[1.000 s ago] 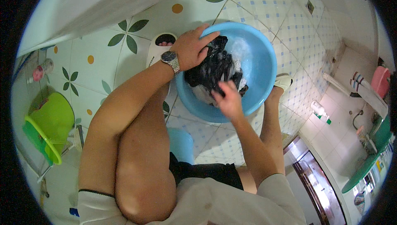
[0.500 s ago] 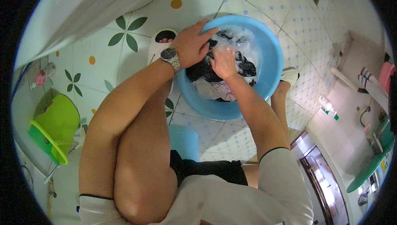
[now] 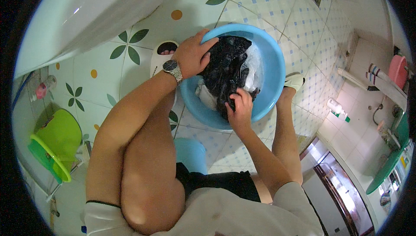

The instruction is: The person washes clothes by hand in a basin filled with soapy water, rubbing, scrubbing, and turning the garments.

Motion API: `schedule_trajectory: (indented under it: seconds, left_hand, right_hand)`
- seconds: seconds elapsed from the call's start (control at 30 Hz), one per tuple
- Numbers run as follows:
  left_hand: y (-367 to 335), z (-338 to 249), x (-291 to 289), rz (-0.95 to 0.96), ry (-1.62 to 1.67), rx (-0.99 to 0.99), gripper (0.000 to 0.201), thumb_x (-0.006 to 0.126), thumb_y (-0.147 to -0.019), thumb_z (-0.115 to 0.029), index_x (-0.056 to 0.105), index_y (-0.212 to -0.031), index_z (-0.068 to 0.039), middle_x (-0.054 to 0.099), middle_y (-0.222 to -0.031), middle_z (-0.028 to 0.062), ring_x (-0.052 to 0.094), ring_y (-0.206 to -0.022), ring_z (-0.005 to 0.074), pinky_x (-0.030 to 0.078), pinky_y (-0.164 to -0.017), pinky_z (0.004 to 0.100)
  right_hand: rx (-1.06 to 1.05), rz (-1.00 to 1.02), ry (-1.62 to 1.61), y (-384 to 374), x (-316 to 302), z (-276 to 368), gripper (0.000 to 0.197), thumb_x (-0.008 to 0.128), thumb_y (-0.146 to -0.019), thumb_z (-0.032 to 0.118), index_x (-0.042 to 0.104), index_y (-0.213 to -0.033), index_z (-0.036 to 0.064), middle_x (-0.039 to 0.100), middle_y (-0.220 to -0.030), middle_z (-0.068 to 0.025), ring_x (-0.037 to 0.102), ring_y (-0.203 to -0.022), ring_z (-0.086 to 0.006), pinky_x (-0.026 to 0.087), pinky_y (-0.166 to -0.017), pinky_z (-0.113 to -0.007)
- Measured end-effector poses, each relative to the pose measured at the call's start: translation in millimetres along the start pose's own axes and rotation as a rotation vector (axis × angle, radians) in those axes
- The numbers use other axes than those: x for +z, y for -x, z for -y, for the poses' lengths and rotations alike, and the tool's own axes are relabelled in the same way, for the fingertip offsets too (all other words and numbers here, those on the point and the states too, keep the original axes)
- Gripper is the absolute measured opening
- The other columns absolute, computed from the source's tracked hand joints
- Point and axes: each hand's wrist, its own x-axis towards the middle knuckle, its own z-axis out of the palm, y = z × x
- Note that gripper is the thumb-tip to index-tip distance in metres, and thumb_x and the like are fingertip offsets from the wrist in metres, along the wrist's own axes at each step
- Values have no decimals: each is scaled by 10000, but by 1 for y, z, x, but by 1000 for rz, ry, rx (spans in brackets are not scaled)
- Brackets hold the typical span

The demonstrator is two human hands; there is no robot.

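A blue plastic basin (image 3: 277,74) stands on the tiled floor in front of me with wet laundry inside. A black garment (image 3: 229,65) lies bunched on top, its surface wet and shiny. White cloth (image 3: 252,69) shows along its right side, and a pale piece (image 3: 205,96) at the lower left. My left hand (image 3: 193,55), a watch (image 3: 171,67) on its wrist, is hooked over the basin's left rim, fingertips against the black garment. At the near side, my right hand (image 3: 241,108) has its fingers curled into the black garment.
Behind the basin is a white curved fixture (image 3: 99,15). A light-blue stool (image 3: 190,154) sits between my legs. Green plastic basins (image 3: 60,136) hang at the left. A white bottle (image 3: 337,107) stands to the right, near a green counter (image 3: 392,162). My slippered feet flank the basin.
My right hand has pulled back from the suds at the basin's middle to its near side. The black garment is now spread across the top, covering much of the foam. My left hand stays at the rim.
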Motion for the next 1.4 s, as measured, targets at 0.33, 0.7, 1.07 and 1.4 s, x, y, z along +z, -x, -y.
schedule_trajectory:
  seconds: [0.33, 0.7, 1.07, 1.4]
  left_hand:
    - [-3, 6, 7, -71, -30, 62, 493, 603, -868, -144, 545, -1356, -114, 453, -1440, 237, 593, -1110, 406, 499, -950, 493]
    - [-6, -4, -1, -15, -21, 2, 480, 619, -855, -131, 562, -1330, -94, 463, -1422, 224, 581, -1137, 406, 489, -963, 485]
    - [-3, -10, -10, 69, -59, -80, 497, 601, -873, -154, 554, -1368, -130, 447, -1451, 260, 564, -1188, 436, 473, -1014, 491]
    - [7, 5, -5, -13, -88, -27, 465, 595, -875, -143, 571, -1339, -122, 449, -1445, 251, 583, -1151, 407, 491, -982, 467]
  right_hand:
    - [369, 151, 82, -124, 49, -86, 244, 577, -903, 162, 607, -1115, 43, 671, -1034, -236, 608, -1014, -453, 478, -878, -530]
    - [-85, 35, -141, -56, 41, 7, 431, 718, -775, 133, 641, -1198, 99, 480, -1389, -234, 317, -1405, -464, 207, -1142, -637]
    - [327, 333, 246, -125, 45, -39, 511, 705, -844, 208, 549, -1309, 62, 538, -1337, -251, 473, -1286, -436, 373, -1056, -528]
    - [557, 20, -905, -84, -5, -26, 359, 704, -838, 92, 584, -1166, 10, 651, -1039, -78, 603, -972, -192, 488, -885, -320]
